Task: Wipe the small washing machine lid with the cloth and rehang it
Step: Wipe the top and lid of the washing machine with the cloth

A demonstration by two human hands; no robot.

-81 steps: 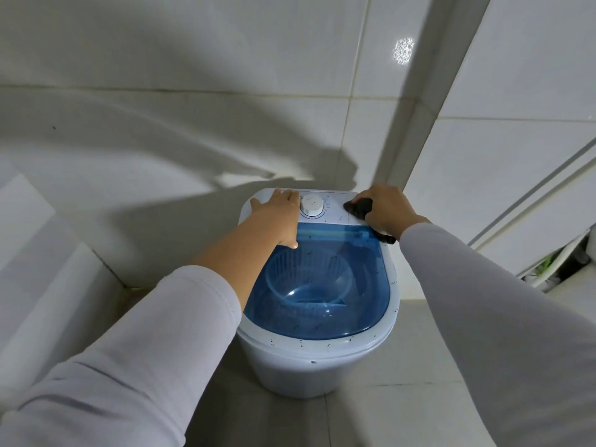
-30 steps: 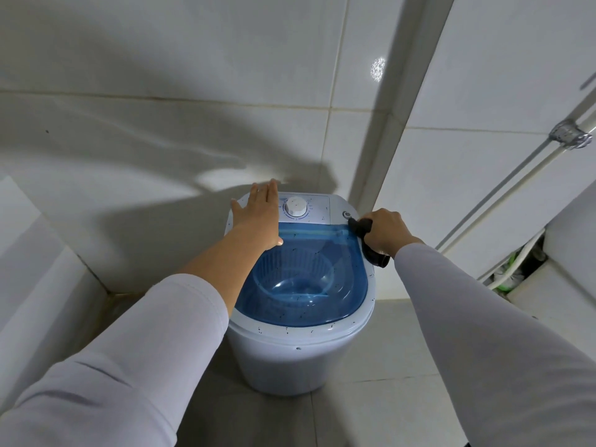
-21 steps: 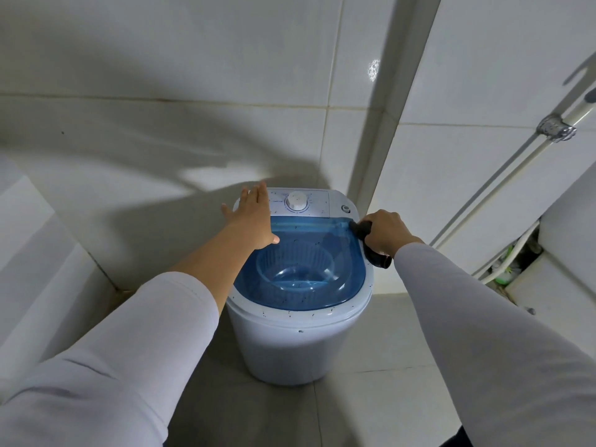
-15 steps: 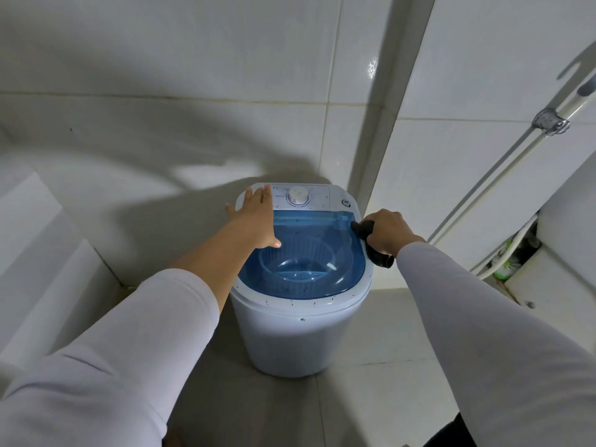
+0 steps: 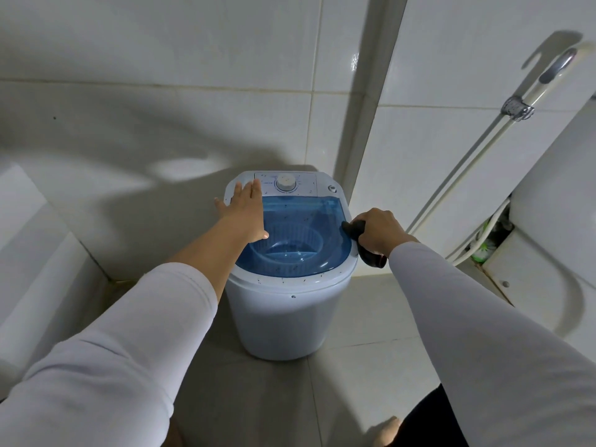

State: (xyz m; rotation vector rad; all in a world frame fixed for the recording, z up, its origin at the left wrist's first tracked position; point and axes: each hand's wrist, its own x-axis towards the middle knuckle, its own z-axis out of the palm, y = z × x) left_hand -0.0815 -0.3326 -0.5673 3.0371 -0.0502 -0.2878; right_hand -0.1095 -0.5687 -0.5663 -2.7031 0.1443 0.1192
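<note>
The small white washing machine (image 5: 283, 317) stands on the tiled floor in the corner. Its translucent blue lid (image 5: 300, 240) is closed and speckled with dark specks, as is the white rim. My left hand (image 5: 245, 211) lies flat with straight fingers on the lid's back left edge and the white control panel. My right hand (image 5: 379, 232) grips a dark cloth (image 5: 361, 240) at the lid's right edge; one end of the cloth hangs below my wrist, off the machine's side.
A white dial (image 5: 285, 183) sits on the control panel at the back. A chrome-clipped hose (image 5: 477, 156) runs down the right wall. A white fixture (image 5: 554, 253) stands at the right, and a white ledge (image 5: 35, 253) at the left.
My right hand has drawn the cloth from the back right of the panel forward along the lid's right edge. My left hand stays flat on the back left. The view has pulled back.
</note>
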